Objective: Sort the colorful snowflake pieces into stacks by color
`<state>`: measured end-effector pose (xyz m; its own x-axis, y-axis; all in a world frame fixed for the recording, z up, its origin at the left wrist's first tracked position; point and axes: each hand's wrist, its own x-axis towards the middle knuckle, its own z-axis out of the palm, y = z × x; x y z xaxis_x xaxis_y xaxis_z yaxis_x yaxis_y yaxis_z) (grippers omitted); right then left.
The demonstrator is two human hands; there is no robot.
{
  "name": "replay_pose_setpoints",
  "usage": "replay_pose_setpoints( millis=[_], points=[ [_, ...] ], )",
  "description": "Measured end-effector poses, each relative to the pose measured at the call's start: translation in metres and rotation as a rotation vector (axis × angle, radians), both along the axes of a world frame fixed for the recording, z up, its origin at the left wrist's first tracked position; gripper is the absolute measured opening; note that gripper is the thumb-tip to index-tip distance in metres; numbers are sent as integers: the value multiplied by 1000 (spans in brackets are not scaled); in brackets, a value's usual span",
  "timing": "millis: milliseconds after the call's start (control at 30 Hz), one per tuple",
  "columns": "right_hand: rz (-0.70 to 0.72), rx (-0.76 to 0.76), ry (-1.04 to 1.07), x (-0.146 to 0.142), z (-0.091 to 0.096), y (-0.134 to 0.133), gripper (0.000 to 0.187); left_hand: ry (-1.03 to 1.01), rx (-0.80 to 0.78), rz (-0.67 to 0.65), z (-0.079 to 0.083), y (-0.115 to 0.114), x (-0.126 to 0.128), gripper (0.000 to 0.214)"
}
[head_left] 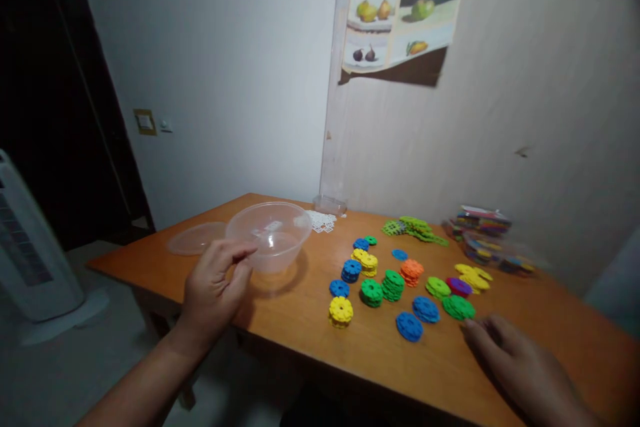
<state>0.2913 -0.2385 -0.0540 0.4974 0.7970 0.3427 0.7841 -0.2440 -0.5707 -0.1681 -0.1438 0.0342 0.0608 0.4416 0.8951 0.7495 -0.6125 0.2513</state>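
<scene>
My left hand (217, 290) is raised over the table's front edge, fingers curled in, overlapping the near side of a clear plastic bowl (280, 260). Whether it touches the bowl, or has anything small in its fingers, I cannot make out. On the right, my right hand (515, 360) rests low with its fingers bent together. Its fingertips lie close to a stack of green notched discs (459, 308); what they hold, if anything, is hidden. Around it are blue disc stacks (410, 326), a yellow stack (341, 312), an orange stack (411, 272) and a purple disc stack (459, 287).
A clear lid (195, 239) lies left of the bowl. White lattice pieces (323, 221), a clear container (330, 205) and green linked pieces (414, 229) lie behind. Boxes of coloured items (483, 247) stand back right. The wooden table (300, 320) meets the wall.
</scene>
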Motion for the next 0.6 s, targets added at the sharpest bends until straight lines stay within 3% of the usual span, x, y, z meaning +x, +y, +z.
replay_pose_setpoints(
  millis=[100,267,333,467,600],
  points=[
    [11,-108,49,1,4,-3,39,-61,7,-29,3,-25,7,18],
    [-87,125,177,1,6,-6,38,-132,-28,-164,3,-63,38,19],
    [-115,252,317,-1,8,-7,38,-127,-70,-243,1,-78,56,22],
    [-125,423,775,0,9,-13,37,-96,-94,-505,-6,-100,99,34],
    [-170,459,849,14,16,-27,33,-90,-132,-818,-15,-107,143,49]
  ],
)
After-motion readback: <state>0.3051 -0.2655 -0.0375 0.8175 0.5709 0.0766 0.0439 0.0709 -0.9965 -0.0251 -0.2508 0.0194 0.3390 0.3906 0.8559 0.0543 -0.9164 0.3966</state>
